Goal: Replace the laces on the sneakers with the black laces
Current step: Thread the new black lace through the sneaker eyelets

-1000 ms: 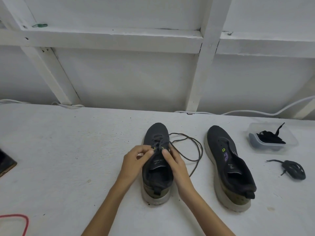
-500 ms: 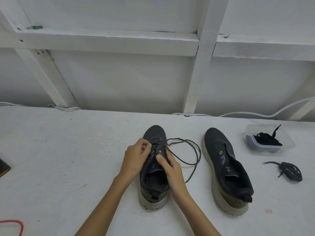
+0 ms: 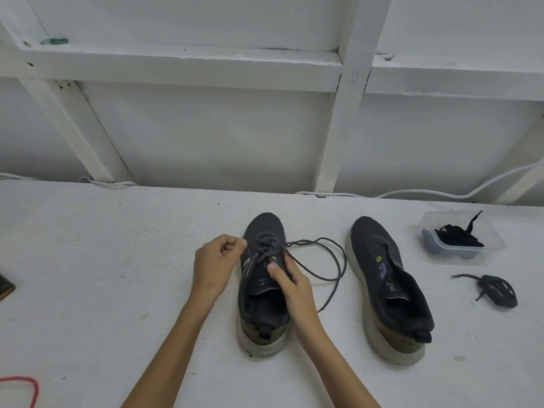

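Note:
Two dark grey sneakers with pale soles stand toes away from me on the white table. The left sneaker point(image 3: 262, 293) still carries a grey lace point(image 3: 323, 260) through its front eyelets, with a long loop trailing right. My left hand point(image 3: 213, 265) pinches that lace at the sneaker's left eyelets. My right hand point(image 3: 291, 287) grips the tongue and right side of the same sneaker. The right sneaker point(image 3: 388, 287) has no lace. Black laces point(image 3: 459, 235) lie in a clear plastic tub point(image 3: 494, 245). A bundled dark lace point(image 3: 497, 290) lies loose in front of the tub.
White cables point(image 3: 441, 195) run along the table's back edge under a white framed wall. A red cord point(image 3: 26, 387) curls at the bottom left, and a dark object point(image 3: 4, 285) pokes in at the left edge.
My left hand has drawn left and forward along the eyelets, pulling the grey lace out. My right hand slid a little back on the tongue. The view shifted slightly.

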{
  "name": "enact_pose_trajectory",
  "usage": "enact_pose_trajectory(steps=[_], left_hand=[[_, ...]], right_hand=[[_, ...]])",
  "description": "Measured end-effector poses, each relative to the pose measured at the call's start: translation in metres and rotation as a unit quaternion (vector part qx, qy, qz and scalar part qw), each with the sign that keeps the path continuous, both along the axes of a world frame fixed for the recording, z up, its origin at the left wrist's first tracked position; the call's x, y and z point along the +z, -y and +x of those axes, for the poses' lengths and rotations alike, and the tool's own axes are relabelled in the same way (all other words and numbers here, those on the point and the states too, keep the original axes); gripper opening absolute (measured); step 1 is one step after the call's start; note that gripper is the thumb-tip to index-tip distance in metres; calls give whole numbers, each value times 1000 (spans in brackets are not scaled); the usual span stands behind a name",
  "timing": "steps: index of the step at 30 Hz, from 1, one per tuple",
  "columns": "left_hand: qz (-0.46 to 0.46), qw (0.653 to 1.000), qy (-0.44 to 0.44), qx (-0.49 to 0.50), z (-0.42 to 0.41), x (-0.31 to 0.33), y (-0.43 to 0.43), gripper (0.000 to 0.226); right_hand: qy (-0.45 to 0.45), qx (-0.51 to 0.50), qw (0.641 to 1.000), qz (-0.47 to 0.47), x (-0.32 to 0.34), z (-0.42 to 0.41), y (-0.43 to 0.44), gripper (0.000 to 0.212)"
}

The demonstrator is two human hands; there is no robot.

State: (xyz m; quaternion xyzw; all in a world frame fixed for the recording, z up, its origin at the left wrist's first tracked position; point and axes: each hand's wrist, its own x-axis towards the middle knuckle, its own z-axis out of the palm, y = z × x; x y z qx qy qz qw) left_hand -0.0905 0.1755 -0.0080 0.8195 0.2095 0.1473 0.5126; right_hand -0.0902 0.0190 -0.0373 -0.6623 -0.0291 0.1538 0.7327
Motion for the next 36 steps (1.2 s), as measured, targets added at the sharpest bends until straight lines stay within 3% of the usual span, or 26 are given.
enact_pose_trajectory(steps=[7, 10, 12, 16, 20, 22, 25, 29, 32, 36], left_hand=[[-42, 998, -26, -39, -6, -3, 7, 23], [2, 996, -30, -78, -12, -6, 7, 21], [2, 999, -7, -50, -7, -4, -2, 23], [-99, 994, 31, 39, 1, 9, -20, 29], [-103, 993, -43, -50, -9, 5, 0, 30], [-73, 993, -51, -82, -12, -3, 7, 19], [-68, 997, -8, -19, -7, -4, -1, 18], [-153, 980, 82, 95, -1, 9, -9, 27], [-159, 987, 28, 29, -8, 3, 7, 25], [-69, 997, -17, -32, -10, -9, 16, 20]], right_hand=[[1, -9, 1000, 1, -1, 0, -1, 38], [-3, -9, 1000, 2, -2, 0, -2, 41], [-6, -7, 1000, 6, -3, 0, -1, 39], [-15, -4, 1000, 9, -3, 0, -2, 51], [-17, -2, 1000, 9, -4, 1, -3, 48], [-17, -2, 1000, 10, -5, 1, -3, 48], [-25, -1, 1000, 15, -6, 1, -2, 53], [-36, -2, 999, 18, -8, 2, -2, 60], [-33, 0, 999, 19, -8, 2, -2, 54], [-29, -1, 999, 17, -8, 2, -1, 49]])
